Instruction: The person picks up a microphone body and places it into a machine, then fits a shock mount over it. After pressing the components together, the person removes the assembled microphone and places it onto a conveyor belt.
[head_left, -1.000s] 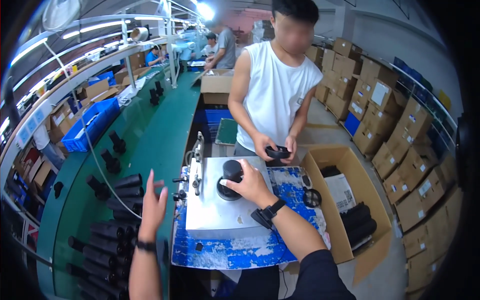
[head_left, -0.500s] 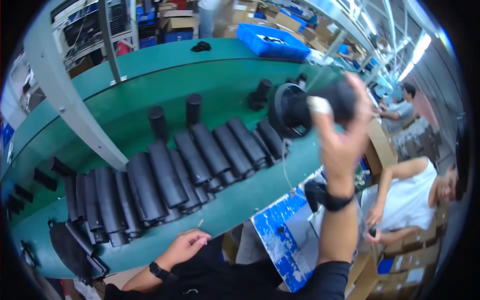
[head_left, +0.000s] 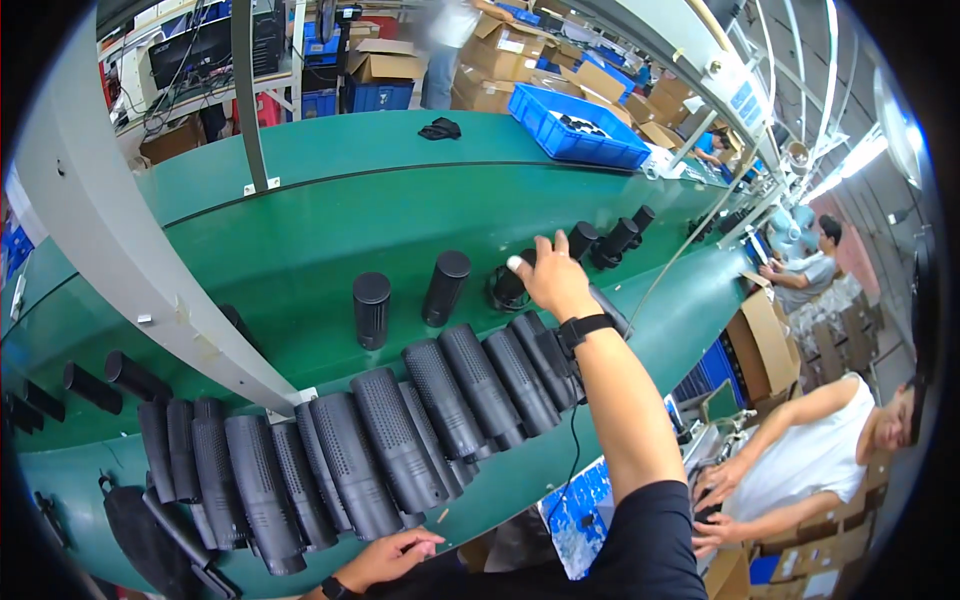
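Observation:
My right hand [head_left: 556, 280] reaches over the green conveyor belt, its thumb and fingers around the upper part of a black cylinder with a wide ringed base [head_left: 508, 287]. The cylinder's base rests on the belt; the hand partly covers its top. White wrapping covers the thumb tip. At the near edge my left hand [head_left: 390, 560] lies with loosely bent fingers and nothing in it, just below a row of black perforated tubes [head_left: 385, 450]. Two black ribbed cylinders, one upright [head_left: 371, 310] and one slightly tilted [head_left: 446, 288], stand left of the right hand.
Similar black parts [head_left: 617, 242] stand farther along the belt. A grey metal post [head_left: 130, 250] rises at the left. A blue bin [head_left: 575, 125] sits on the far ledge beside a black cloth [head_left: 440, 128]. A person in white [head_left: 800, 460] works at the right.
My right hand has lowered the black ringed cylinder from the air onto the belt, moving left and away from me. My view has shifted. The left hand stays by the near edge.

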